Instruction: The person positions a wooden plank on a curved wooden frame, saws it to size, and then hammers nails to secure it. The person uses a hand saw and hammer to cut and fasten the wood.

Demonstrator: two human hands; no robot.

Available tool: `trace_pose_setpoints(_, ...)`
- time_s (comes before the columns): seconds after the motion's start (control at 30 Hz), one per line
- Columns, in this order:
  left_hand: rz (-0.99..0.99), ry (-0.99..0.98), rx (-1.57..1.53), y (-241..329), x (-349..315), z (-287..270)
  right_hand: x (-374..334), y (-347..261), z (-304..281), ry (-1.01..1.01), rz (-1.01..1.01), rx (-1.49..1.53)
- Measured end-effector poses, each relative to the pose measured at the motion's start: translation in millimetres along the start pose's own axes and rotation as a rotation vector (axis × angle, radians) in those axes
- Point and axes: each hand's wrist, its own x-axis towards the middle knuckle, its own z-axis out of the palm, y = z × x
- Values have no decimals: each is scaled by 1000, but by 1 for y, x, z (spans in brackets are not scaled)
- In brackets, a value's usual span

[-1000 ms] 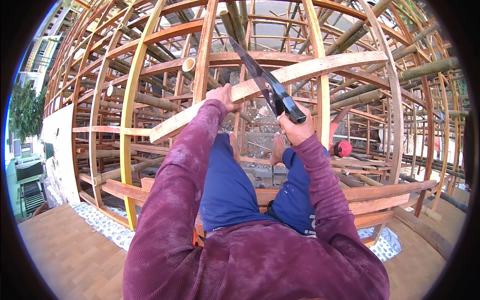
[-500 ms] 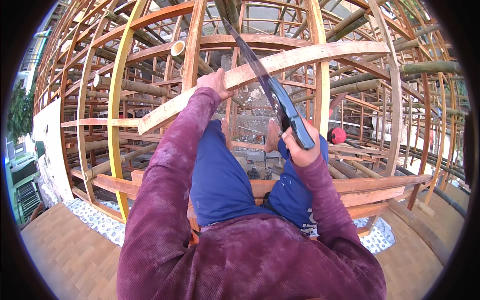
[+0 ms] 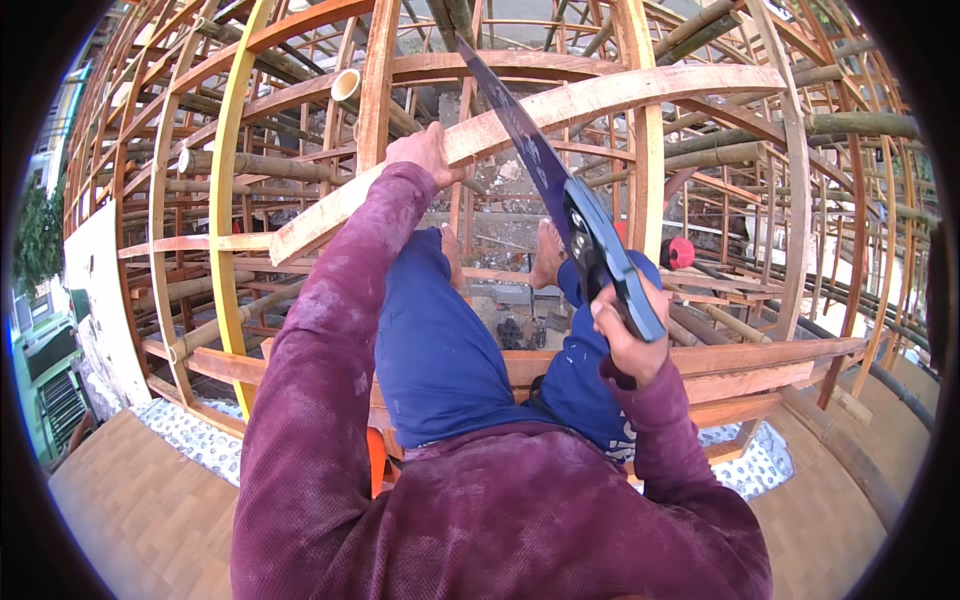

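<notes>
Overhead and on all sides, a curved wooden frame [image 3: 240, 180] of ribs and bamboo poles is seen, within which the person is seated on a lower beam [image 3: 740, 372], legs in blue trousers [image 3: 430, 340] stretched forward. Across the upper middle of the view a long pale plank [image 3: 620, 95] is carried, slanting down to the left and lying against the upright ribs. It is judged stiff along its length yet long enough to spring and chatter under a blade, and fairly heavy; its sawn faces look rough and dry, so little slipping is expected. A hold close beside the cut line is judged best, where the flex is least.

The plank is crossed by a handsaw [image 3: 545, 175], its dark blade laid over the top edge and its tip lost among the poles above. The blade is thin and is judged liable to buckle if pushed off line; it is properly taken by the handle [image 3: 612, 265] only.

The left hand [image 3: 425, 152] is closed over the plank's upper edge just left of the blade, fingers curled behind it. The right hand [image 3: 632, 335] is wrapped tightly round the saw's handle, low and to the right of the plank.
</notes>
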Motion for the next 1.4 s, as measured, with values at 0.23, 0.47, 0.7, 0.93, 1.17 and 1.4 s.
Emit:
trace_pose_setpoints(0.23, 29, 17, 20, 10, 11, -10, 72, 14, 30, 45, -246, -46)
trace_pose_setpoints(0.47, 5, 12, -14, 4, -1, -10, -82, -28, -22, 25, -16, -171)
trace_pose_setpoints(0.7, 55, 27, 23, 11, 19, -13, 86, 1, 18, 11, -185, 26)
trace_pose_setpoints(0.93, 42, 28, -2, 4, 12, -4, -72, -19, -17, 90, -37, -124)
trace_pose_setpoints(1.17, 6, -12, 26, 9, 9, -6, 35, 1, 11, -7, -21, 57)
trace_pose_setpoints(1.4, 55, 40, 9, 9, 25, -11, 23, 0, 16, 65, -193, -24)
